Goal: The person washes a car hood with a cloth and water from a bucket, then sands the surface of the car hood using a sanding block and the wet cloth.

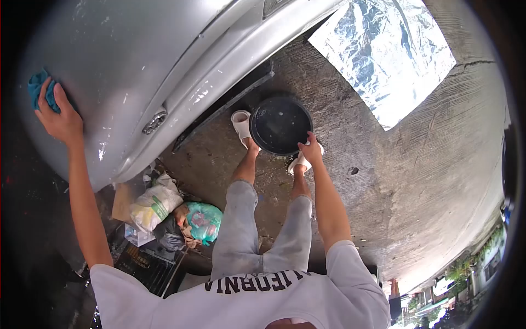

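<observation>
On the silver car's body (126, 71), at the far left, my left hand (63, 116) presses a crumpled blue cloth (39, 88) against the paint, its fingers bent over the cloth. Down by my feet is a round black bucket (280, 125) with dark liquid and a few pale specks inside. My right hand (311, 149) has its thumb and fingers closed on the near right rim of this bucket. The bucket sits between my white clogs (241, 125), overlapping them in this view.
Rubbish bags, among them a white sack (156, 203) and a green plastic bag (203, 222), lie piled by the car at lower left. A crinkled silver foil sheet (383, 55) lies on the concrete ground (405, 181) at upper right.
</observation>
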`<state>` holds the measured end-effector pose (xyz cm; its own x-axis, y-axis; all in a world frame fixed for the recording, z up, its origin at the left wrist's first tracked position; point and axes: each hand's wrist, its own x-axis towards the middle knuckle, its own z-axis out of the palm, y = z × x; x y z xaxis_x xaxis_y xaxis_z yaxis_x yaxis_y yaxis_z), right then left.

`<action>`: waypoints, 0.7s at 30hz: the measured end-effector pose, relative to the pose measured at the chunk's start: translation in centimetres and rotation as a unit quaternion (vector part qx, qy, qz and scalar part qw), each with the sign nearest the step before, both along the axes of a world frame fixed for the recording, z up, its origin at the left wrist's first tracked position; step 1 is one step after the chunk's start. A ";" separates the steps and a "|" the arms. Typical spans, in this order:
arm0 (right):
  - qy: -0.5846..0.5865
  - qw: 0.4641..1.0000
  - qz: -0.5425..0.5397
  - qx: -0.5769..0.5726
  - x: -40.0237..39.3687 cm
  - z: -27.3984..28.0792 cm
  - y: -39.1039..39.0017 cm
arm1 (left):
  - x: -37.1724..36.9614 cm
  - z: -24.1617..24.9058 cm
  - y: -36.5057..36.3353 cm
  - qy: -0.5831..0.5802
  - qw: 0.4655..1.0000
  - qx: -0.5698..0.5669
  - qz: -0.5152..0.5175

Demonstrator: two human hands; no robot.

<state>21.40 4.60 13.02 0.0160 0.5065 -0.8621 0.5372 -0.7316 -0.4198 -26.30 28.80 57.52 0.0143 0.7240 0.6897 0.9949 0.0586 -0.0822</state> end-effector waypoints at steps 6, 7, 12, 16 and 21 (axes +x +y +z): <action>-0.128 0.983 0.112 0.069 3.3 -2.1 0.3 | -3.0 -0.1 -0.1 0.038 0.997 -0.011 0.059; -0.137 0.982 0.111 0.071 3.6 -2.6 1.1 | -3.5 -0.1 0.1 0.029 0.998 -0.009 0.058; 0.001 0.987 0.087 0.138 2.8 -5.2 5.0 | -13.5 -1.9 -1.9 0.259 0.958 -0.070 0.106; -0.055 0.996 0.027 0.066 1.6 -8.2 1.7 | -7.2 -0.5 -0.8 0.017 0.996 -0.074 0.037; -0.191 0.981 -0.019 0.002 -1.6 -4.7 -1.2 | -2.3 0.1 -0.3 0.007 1.000 -0.018 0.020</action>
<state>19.81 3.44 8.33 0.3559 0.5033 -0.7874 0.6286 -0.7524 -0.1967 -28.65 28.50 57.57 -0.0048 0.7483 0.6634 0.9906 0.0945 -0.0994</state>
